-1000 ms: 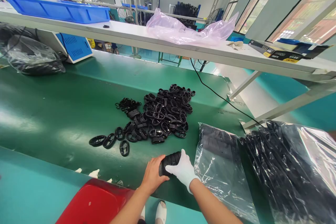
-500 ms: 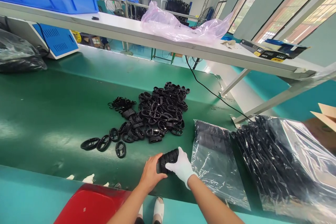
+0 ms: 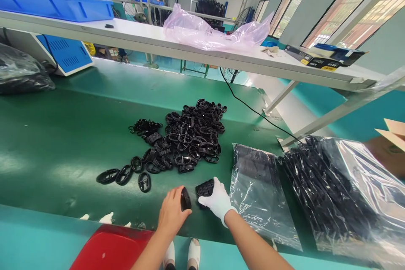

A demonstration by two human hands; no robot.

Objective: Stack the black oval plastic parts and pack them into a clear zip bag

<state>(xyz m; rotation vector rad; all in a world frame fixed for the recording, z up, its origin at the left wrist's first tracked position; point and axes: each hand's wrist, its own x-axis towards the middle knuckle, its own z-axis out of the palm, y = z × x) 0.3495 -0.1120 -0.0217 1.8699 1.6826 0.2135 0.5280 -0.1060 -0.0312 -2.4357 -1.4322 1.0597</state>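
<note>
My bare left hand (image 3: 172,211) is closed round a glossy black oval piece (image 3: 185,199) standing on edge. A short gap separates it from my right hand (image 3: 218,200), which wears a white glove. That hand grips a row of thin black oval pieces (image 3: 205,188), pressed side by side. Both hands are low over the green tabletop near its front edge. Beyond them lies a large heap of glossy black oval rings (image 3: 193,135), several with a crossbar. A few loose oval rings (image 3: 124,174) lie to the left, and a small heap of thin black loops (image 3: 144,126) sits behind.
Right of my gloved hand lies a clear bag (image 3: 257,194) with black contents at its far end. More filled clear bags (image 3: 335,194) are stacked farther right. A white shelf (image 3: 142,36) spans the back, and a red stool (image 3: 110,247) stands at the front edge.
My left hand has moved left, away from my right hand, with a black oval piece in it. My right hand has stayed on the row of pieces.
</note>
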